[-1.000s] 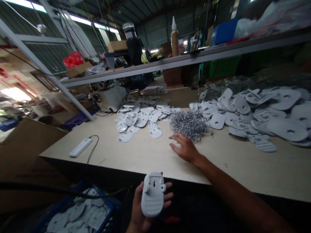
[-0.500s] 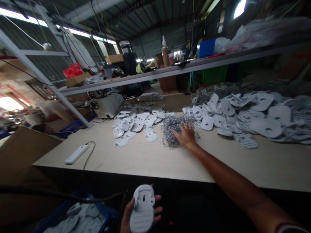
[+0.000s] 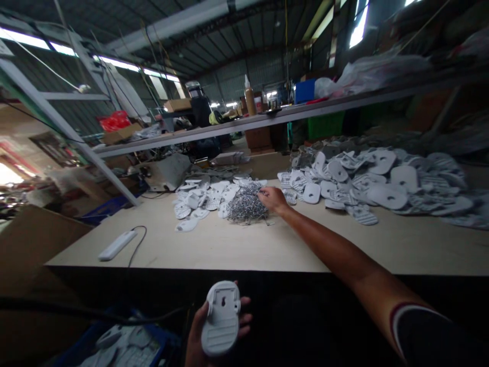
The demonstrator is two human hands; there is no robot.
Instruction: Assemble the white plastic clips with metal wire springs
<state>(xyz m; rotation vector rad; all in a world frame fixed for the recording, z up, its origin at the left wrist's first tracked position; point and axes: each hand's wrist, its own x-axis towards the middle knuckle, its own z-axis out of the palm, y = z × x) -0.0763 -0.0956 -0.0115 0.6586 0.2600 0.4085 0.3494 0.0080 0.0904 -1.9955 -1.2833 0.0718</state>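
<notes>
My left hand, below the table's front edge, holds a white oval plastic part. The part has a keyhole-shaped slot in a recess at its upper end and ridges across its lower end. Over on the table, my right hand is at the right edge of a tangled heap of thin, shiny metal wire pieces. Its fingers are drawn together in a pinch; whatever is between them is too small to make out.
Loose white plastic parts lie left of the wire heap, and a larger pile of them is to the right. A white power strip lies on the table. A shelf crosses behind; a blue crate sits lower left.
My right hand has gone from spread fingers on the wire heap to a pinch at its right edge. The heap now sits further left, against the white parts. My left hand still holds the plastic part.
</notes>
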